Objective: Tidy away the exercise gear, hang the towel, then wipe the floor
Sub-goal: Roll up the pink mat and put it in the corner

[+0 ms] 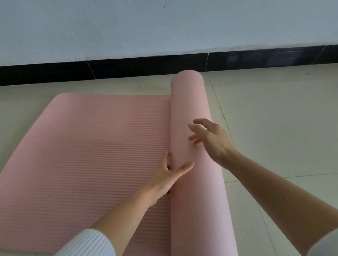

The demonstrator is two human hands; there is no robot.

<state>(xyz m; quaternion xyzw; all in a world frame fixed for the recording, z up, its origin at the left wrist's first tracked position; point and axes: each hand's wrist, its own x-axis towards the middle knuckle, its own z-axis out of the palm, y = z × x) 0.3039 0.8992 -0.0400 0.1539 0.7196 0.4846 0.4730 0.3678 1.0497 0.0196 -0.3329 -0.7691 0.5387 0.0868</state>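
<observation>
A pink ribbed exercise mat [86,156] lies partly unrolled on the tiled floor. Its right portion is wound into a thick roll [190,106] that runs from the near edge toward the wall. My left hand [171,177] rests against the roll's left side where the roll meets the flat part, thumb laid on the roll and fingers tucked into the seam. My right hand [210,139] hovers over the top of the roll with fingers spread and straight, holding nothing. No towel or other gear is in view.
Pale floor tiles [282,121] stretch to the right of the roll and behind the mat. A black skirting board [140,67] runs along the base of a white wall [157,19] just beyond the mat's far end.
</observation>
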